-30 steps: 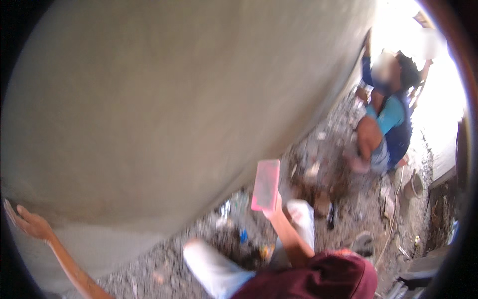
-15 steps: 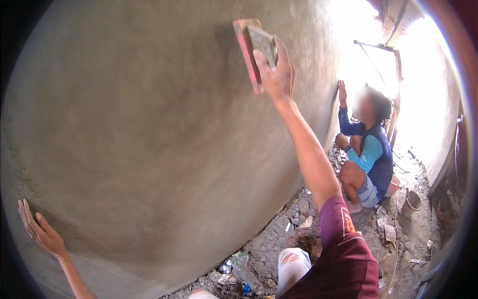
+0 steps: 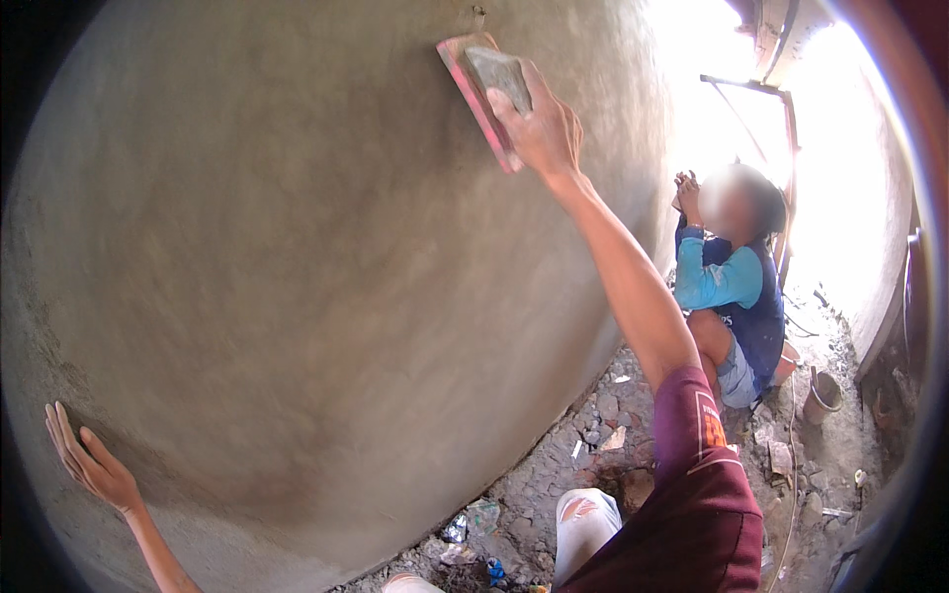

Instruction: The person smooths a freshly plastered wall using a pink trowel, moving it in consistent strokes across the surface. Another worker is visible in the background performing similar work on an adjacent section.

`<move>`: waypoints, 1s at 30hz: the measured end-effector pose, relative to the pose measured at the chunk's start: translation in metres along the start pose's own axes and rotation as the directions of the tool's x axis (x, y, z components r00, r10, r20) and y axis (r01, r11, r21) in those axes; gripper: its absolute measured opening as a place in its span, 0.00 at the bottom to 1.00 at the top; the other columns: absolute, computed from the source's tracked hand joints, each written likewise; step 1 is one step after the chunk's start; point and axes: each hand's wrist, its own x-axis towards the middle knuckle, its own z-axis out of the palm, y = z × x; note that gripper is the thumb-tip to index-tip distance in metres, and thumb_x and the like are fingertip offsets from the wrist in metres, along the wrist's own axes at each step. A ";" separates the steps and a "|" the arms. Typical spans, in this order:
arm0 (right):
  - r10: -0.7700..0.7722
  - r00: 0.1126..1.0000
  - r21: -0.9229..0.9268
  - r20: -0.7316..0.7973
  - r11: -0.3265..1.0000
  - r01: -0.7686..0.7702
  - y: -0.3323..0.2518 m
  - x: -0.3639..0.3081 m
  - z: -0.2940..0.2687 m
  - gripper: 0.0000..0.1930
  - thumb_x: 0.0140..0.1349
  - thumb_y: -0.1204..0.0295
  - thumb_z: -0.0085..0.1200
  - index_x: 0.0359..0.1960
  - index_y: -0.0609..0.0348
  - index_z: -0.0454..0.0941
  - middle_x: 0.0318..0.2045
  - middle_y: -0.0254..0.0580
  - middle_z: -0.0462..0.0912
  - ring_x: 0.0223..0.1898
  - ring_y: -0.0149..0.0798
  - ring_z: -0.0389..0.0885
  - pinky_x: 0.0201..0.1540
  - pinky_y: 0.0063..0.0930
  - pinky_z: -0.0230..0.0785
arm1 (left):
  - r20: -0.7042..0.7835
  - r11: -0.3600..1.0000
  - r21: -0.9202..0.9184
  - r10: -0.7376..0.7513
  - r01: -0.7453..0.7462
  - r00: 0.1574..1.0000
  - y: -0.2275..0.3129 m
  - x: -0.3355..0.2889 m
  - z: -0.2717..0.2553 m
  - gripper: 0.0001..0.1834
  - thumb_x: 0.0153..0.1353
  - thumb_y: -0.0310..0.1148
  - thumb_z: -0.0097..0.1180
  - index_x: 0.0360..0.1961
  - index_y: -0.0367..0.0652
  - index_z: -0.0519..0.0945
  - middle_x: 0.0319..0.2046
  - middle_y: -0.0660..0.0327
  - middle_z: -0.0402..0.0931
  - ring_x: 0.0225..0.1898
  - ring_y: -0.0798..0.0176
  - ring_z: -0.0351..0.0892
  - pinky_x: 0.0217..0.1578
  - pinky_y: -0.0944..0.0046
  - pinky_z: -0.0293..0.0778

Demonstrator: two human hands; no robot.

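My right hand grips the block handle of a plastering float with a pink edge. The float lies against the upper part of the grey plastered wall, tilted with its top to the left. At the far lower left, my left hand rests on or close to the wall, fingers stretched out and holding nothing. The plaster looks smooth, with darker patches in the middle and a rougher strip along the left side.
A co-worker squats by the wall at the right, both hands raised to it. Behind them stand a bucket and a cable. Rubble and litter cover the ground along the wall's foot. A wooden frame stands at the back.
My right hand has moved the float slightly left and up across the wall. My left hand stays nearly in place. The co-worker has leaned in and lifted the second hand to the wall.
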 end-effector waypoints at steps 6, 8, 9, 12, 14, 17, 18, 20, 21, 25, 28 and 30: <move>0.017 0.997 -0.044 -0.070 0.999 -0.020 0.000 0.033 -0.008 0.40 0.61 0.37 0.55 0.70 0.45 0.71 0.51 0.47 0.87 0.52 0.53 0.85 0.55 0.42 0.75 | 0.015 0.999 0.038 0.003 -0.003 1.000 0.002 -0.002 0.003 0.23 0.80 0.39 0.39 0.70 0.43 0.71 0.70 0.56 0.69 0.72 0.53 0.65 0.72 0.49 0.63; 0.074 0.992 0.291 0.098 0.952 -0.099 -0.029 0.045 -0.026 0.35 0.69 0.51 0.53 0.74 0.51 0.62 0.64 0.54 0.74 0.65 0.55 0.73 0.67 0.47 0.64 | 0.009 1.000 0.030 0.005 -0.005 1.000 0.001 -0.001 0.002 0.23 0.80 0.39 0.39 0.70 0.43 0.71 0.69 0.56 0.69 0.72 0.52 0.66 0.72 0.49 0.64; 0.080 0.980 0.443 0.182 0.883 -0.154 -0.036 0.048 -0.030 0.34 0.73 0.58 0.53 0.76 0.54 0.58 0.71 0.57 0.68 0.71 0.56 0.67 0.73 0.50 0.59 | 0.005 1.000 0.027 0.005 -0.005 1.000 0.000 0.000 0.000 0.23 0.80 0.39 0.39 0.69 0.43 0.71 0.69 0.56 0.69 0.72 0.52 0.66 0.72 0.49 0.64; 0.117 0.992 -0.186 0.044 0.977 -0.107 -0.008 0.057 -0.029 0.40 0.61 0.37 0.56 0.71 0.43 0.70 0.52 0.45 0.87 0.54 0.51 0.85 0.58 0.42 0.74 | -0.006 1.000 0.001 0.004 -0.004 1.000 -0.001 -0.001 0.003 0.23 0.80 0.39 0.39 0.69 0.42 0.71 0.69 0.56 0.70 0.72 0.52 0.66 0.72 0.49 0.64; 0.059 0.997 -0.189 0.043 0.981 -0.050 0.015 0.040 -0.029 0.37 0.61 0.41 0.56 0.70 0.40 0.70 0.48 0.44 0.88 0.51 0.52 0.86 0.55 0.45 0.74 | -0.007 1.000 -0.016 0.005 -0.005 1.000 0.001 -0.001 0.004 0.23 0.80 0.39 0.39 0.69 0.42 0.71 0.69 0.55 0.70 0.72 0.53 0.66 0.72 0.49 0.64; 0.022 0.999 -0.134 0.043 0.991 -0.017 0.029 0.018 -0.026 0.36 0.62 0.43 0.56 0.71 0.39 0.69 0.47 0.44 0.89 0.49 0.52 0.86 0.54 0.46 0.73 | -0.011 1.000 -0.007 0.008 -0.009 1.000 0.001 0.001 0.001 0.22 0.80 0.38 0.40 0.69 0.42 0.71 0.69 0.55 0.70 0.71 0.53 0.66 0.72 0.49 0.64; 0.020 0.999 -0.105 0.040 0.994 -0.016 0.031 0.015 -0.027 0.36 0.62 0.43 0.55 0.71 0.39 0.69 0.47 0.43 0.89 0.49 0.52 0.86 0.54 0.46 0.73 | -0.011 1.000 0.005 0.017 -0.017 1.000 -0.002 0.000 0.003 0.22 0.80 0.38 0.40 0.69 0.42 0.71 0.69 0.55 0.70 0.71 0.53 0.66 0.72 0.49 0.65; 0.001 1.000 -0.094 -0.027 0.996 -0.004 0.028 0.021 -0.025 0.36 0.62 0.42 0.54 0.71 0.39 0.69 0.46 0.43 0.89 0.49 0.52 0.86 0.54 0.46 0.73 | -0.009 1.000 0.019 0.017 -0.016 1.000 -0.001 -0.003 0.008 0.22 0.80 0.38 0.40 0.69 0.42 0.71 0.69 0.56 0.70 0.71 0.53 0.66 0.71 0.50 0.65; -0.005 0.998 -0.080 -0.060 0.997 0.000 0.013 0.023 -0.024 0.36 0.63 0.42 0.53 0.72 0.39 0.68 0.46 0.43 0.89 0.49 0.52 0.86 0.54 0.45 0.73 | -0.003 0.999 0.030 0.012 -0.012 1.000 -0.003 -0.005 0.008 0.22 0.80 0.38 0.40 0.69 0.42 0.71 0.69 0.56 0.70 0.71 0.54 0.66 0.72 0.50 0.65; 0.090 0.989 0.176 0.121 0.978 -0.110 -0.047 0.017 -0.045 0.36 0.70 0.51 0.52 0.76 0.50 0.59 0.67 0.52 0.70 0.68 0.54 0.68 0.70 0.45 0.60 | -0.006 0.999 0.032 0.018 -0.018 1.000 -0.006 -0.001 0.001 0.23 0.80 0.39 0.40 0.69 0.43 0.71 0.69 0.57 0.70 0.72 0.55 0.66 0.72 0.51 0.65; 0.181 0.975 -0.127 0.132 0.978 -0.165 -0.008 0.019 -0.024 0.41 0.62 0.39 0.54 0.73 0.46 0.66 0.52 0.50 0.87 0.55 0.55 0.84 0.60 0.45 0.71 | 0.000 1.000 0.023 0.014 -0.014 1.000 -0.003 0.000 0.004 0.23 0.80 0.40 0.40 0.70 0.44 0.71 0.69 0.57 0.70 0.72 0.55 0.66 0.72 0.51 0.65; 0.155 0.978 -0.149 0.137 0.980 -0.134 0.001 -0.002 -0.029 0.41 0.62 0.39 0.54 0.73 0.47 0.67 0.52 0.51 0.86 0.55 0.55 0.84 0.59 0.46 0.71 | 0.006 0.999 0.038 0.006 -0.007 1.000 -0.003 0.000 0.001 0.23 0.80 0.40 0.40 0.70 0.44 0.71 0.69 0.57 0.70 0.72 0.55 0.66 0.72 0.51 0.65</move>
